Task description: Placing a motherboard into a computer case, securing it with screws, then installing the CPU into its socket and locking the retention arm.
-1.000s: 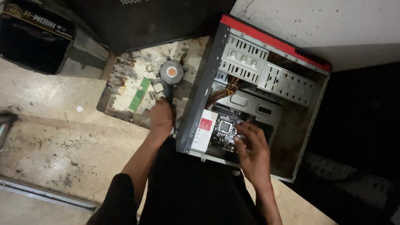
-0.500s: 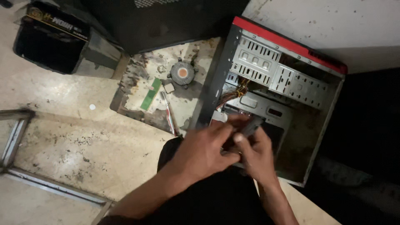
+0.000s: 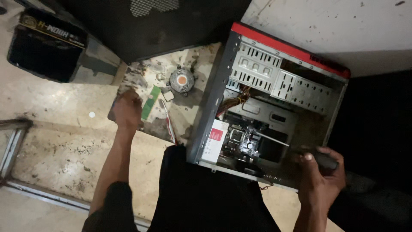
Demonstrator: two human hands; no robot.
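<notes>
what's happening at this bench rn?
A person is working on an open desktop computer case lying on its side, motherboard exposed. The left hand rests on the worn mat beside a green memory stick, near a round CPU cooler. The right hand grips a dark tool handle at the case's lower corner.

A stained, pale worktop (image 3: pixel 56 146) carried an open computer case (image 3: pixel 214 99) on its side. A worn board (image 3: pixel 150 77) beside the case held a round cooler fan (image 3: pixel 182 80) and a green memory stick (image 3: pixel 150 103). A black box (image 3: pixel 43 51) sat toward the far left corner.
</notes>
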